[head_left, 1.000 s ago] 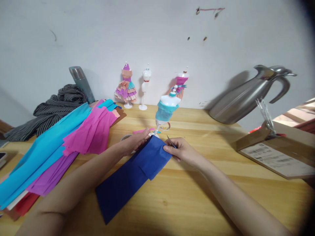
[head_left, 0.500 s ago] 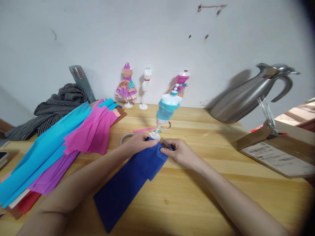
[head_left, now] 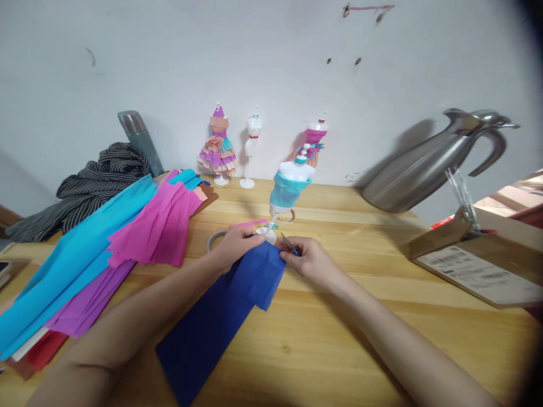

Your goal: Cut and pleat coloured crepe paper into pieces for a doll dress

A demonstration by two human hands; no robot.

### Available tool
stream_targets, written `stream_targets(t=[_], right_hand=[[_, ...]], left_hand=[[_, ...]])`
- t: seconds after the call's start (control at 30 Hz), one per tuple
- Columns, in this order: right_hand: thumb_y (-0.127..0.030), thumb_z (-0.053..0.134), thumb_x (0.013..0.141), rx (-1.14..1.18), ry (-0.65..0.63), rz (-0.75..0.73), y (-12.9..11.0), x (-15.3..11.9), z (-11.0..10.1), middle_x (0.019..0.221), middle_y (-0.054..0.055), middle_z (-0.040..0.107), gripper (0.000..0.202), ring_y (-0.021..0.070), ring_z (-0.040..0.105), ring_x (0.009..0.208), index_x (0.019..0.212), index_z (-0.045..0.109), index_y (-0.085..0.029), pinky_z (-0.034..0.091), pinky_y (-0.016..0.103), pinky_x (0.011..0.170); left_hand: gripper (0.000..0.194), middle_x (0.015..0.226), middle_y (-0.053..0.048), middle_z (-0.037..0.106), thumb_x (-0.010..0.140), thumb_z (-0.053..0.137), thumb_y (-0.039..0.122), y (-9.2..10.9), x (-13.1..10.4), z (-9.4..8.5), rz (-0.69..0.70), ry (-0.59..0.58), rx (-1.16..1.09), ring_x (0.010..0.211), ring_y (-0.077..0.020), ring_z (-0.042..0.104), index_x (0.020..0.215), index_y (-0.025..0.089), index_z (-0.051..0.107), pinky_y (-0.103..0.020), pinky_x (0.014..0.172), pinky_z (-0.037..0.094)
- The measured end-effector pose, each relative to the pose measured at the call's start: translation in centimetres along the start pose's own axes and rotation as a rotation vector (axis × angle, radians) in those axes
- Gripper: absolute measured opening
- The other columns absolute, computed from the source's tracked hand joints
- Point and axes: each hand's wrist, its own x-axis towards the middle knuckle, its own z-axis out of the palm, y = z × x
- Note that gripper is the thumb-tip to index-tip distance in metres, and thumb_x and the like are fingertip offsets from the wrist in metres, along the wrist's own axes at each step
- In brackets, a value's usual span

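Note:
Dark blue crepe paper (head_left: 212, 328) lies on the table with its upper part folded over. My left hand (head_left: 240, 244) pinches its top edge near the mannequin's foot. At the paper's right corner, my right hand (head_left: 307, 259) is closed on small scissors (head_left: 291, 245), whose blades point up and left; thumb and fingertips also touch the blue paper. Just beyond the hands stands a small white mannequin wrapped in turquoise paper (head_left: 285, 191). A tape roll (head_left: 211, 240) is partly hidden behind my left hand.
Coloured paper sheets (head_left: 155, 232), striped cloth (head_left: 102, 181) and a tilted bottle (head_left: 139, 141) are at left. Dressed mannequins (head_left: 218, 147) and a bare one (head_left: 254, 127) stand by the wall. A steel jug (head_left: 418, 167) and cardboard box (head_left: 487, 265) are at right.
The folded upper part of the blue paper has spread flatter and wider between my hands. My right hand has shifted slightly right, and more of the scissors shows.

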Motion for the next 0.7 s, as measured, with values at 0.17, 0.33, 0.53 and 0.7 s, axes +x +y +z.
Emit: stream_targets(t=[0.17,0.33,0.53,0.7], right_hand=[[-0.028,0.056,0.074,0.068,-0.024,0.038,-0.67,-0.08,0.07,0.063,0.0,0.057,0.019,0.0112,0.044,0.053,0.078,0.068,-0.014,0.035,0.023,0.049],[-0.039,0.058,0.073,0.181,-0.132,0.116,-0.94,-0.16,0.44,0.055,-0.004,0.047,0.026,0.006,0.035,0.04,0.075,0.062,-0.013,0.028,0.022,0.04],[-0.042,0.062,0.071,0.264,-0.058,0.149,-0.36,0.02,0.63,0.049,-0.007,0.041,0.028,0.0038,0.028,0.037,0.066,0.057,-0.015,0.021,0.021,0.038],[-0.045,0.064,0.072,0.281,-0.037,0.122,-0.14,0.04,0.62,0.049,-0.006,0.043,0.031,0.004,0.029,0.036,0.065,0.055,-0.016,0.02,0.021,0.039]], left_hand=[[0.036,0.049,0.005,0.046,0.068,0.067,0.048,-0.6,0.27,-0.09,-0.038,-0.022,-0.039,0.046,-0.0074,0.038,0.061,0.015,0.054,-0.023,0.047,0.023],[0.039,0.049,0.004,0.047,0.069,0.065,0.053,-0.69,0.28,-0.12,-0.069,-0.026,-0.054,0.045,-0.0079,0.038,0.062,0.016,0.056,-0.023,0.047,0.025],[0.038,0.05,0.004,0.048,0.07,0.066,0.05,-0.81,0.28,-0.13,-0.066,-0.043,-0.069,0.045,-0.0076,0.038,0.059,0.016,0.055,-0.024,0.048,0.024],[0.037,0.049,0.003,0.049,0.07,0.069,0.048,-1.1,0.38,-0.22,-0.059,-0.033,-0.087,0.046,-0.0079,0.039,0.06,0.015,0.056,-0.023,0.049,0.025]])
